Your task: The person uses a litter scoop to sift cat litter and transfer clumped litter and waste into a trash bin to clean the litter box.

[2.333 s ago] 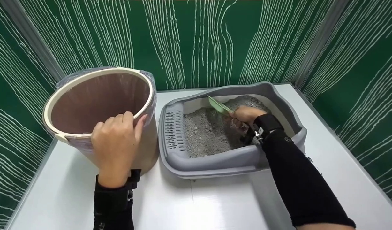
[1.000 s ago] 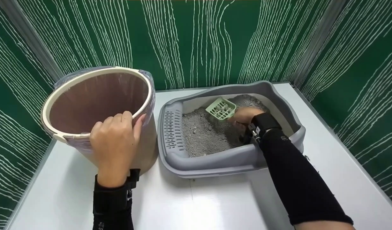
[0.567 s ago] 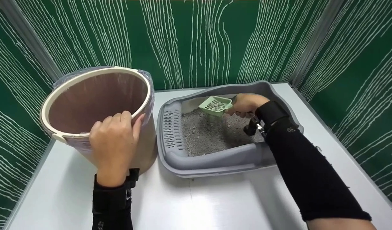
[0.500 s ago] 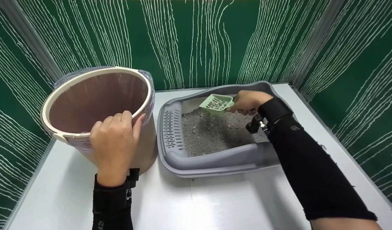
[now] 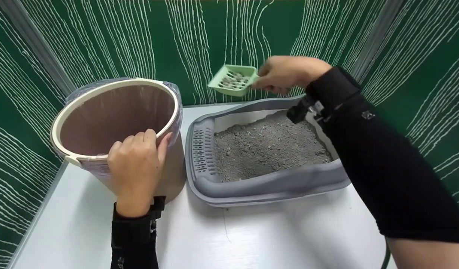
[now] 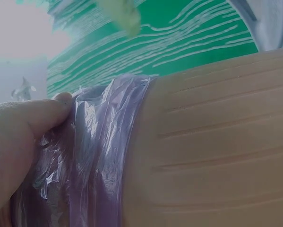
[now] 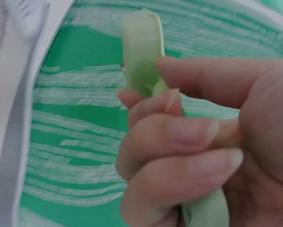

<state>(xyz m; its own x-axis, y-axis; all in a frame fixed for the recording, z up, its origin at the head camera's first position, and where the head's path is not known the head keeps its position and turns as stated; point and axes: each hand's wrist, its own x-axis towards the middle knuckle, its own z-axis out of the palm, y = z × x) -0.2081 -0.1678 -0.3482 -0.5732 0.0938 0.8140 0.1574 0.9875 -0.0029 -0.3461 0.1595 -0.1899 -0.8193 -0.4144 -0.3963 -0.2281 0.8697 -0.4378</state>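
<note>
My right hand [image 5: 283, 73] grips the handle of a light green slotted litter scoop [image 5: 233, 80], raised above the back edge of the litter box. Pale clumps lie in the scoop's slotted bed. In the right wrist view the fingers [image 7: 179, 170] curl round the green handle [image 7: 210, 210]. My left hand [image 5: 136, 168] grips the near rim of a brown trash bin [image 5: 173, 175] at the left; the thumb lies on the outside, over the clear plastic liner [image 6: 103, 142]. The grey litter box [image 5: 252, 192] holds grey litter [image 5: 267, 149].
The bin and litter box stand side by side on a white tabletop [image 5: 199, 239]. Green panels with white wavy lines [image 5: 214, 45] rise behind and at both sides. The box's left end has a slotted ledge [image 5: 202, 151].
My right hand has lifted the scoop out of the litter, with clumps in it, turned it level and carried it up and slightly left. The left hand stays on the bin rim.
</note>
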